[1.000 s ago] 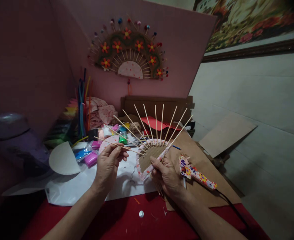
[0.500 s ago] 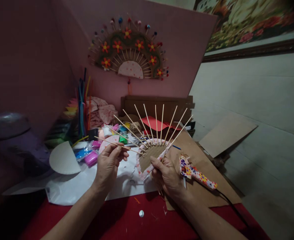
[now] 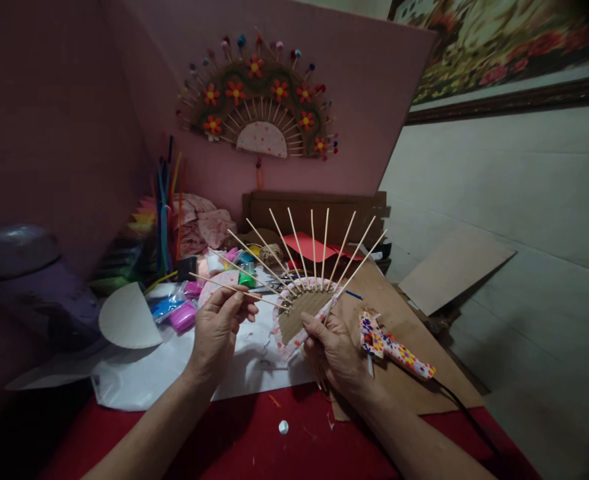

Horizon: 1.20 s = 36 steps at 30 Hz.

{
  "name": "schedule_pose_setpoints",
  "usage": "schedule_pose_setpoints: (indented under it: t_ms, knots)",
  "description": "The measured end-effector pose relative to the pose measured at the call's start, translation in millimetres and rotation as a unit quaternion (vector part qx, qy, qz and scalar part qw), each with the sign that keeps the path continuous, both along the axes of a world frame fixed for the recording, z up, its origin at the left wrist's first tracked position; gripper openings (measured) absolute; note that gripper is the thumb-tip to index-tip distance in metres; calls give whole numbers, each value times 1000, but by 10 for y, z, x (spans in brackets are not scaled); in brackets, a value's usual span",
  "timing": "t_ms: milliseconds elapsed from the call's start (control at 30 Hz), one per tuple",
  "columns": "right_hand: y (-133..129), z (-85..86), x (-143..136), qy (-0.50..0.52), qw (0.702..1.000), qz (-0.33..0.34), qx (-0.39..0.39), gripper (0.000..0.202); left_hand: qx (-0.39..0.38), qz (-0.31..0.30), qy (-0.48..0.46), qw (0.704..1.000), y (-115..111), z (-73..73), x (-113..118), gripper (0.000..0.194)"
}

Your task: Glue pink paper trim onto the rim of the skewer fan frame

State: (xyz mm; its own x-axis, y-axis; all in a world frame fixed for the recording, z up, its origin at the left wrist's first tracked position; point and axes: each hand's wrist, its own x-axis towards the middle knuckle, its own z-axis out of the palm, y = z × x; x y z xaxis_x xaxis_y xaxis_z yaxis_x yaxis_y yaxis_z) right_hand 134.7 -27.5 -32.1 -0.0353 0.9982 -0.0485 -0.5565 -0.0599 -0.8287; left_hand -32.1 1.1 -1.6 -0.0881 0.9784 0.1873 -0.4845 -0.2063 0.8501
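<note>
left hand (image 3: 221, 320): pinching one thin stick (image 3: 268, 302) between thumb and fingers, its inner end appearing to touch the half-round cardboard (image 3: 299, 319)
right hand (image 3: 331, 347): gripping that cardboard by its right side, holding it over the white sheet (image 3: 244, 383)
fanned sticks (image 3: 313, 247): spreading from the curved edge
stick angle: probably calling for a motionless pinch and a gap matching the neighbours
packets (image 3: 183, 317): showing no brand or writing i can read

Sticks (image 3: 313, 248) bar forward reach; red cloth (image 3: 239, 433) leaves room.
</note>
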Motion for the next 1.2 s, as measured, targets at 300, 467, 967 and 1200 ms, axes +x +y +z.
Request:
schedule_pose_setpoints:
  t_ms: [300, 467, 967, 1200]
  knots:
    - [1, 16, -7, -2, 1000, 16, 10, 25, 2, -5, -8, 1000, -8, 29, 3, 9]
    - [-9, 56, -24, -2, 1000, 0, 4, 27, 0, -23, -18, 1000, -29, 49, -3, 14]
    - [12, 47, -28, -1, 1000, -11, 5, 27, -55, -65, 23, 996, -46, 38, 32, 24]
    - [29, -3, 3, -7, 1000, -13, 6, 27, -69, -120, 75, 988, -69, -44, 70, 18]
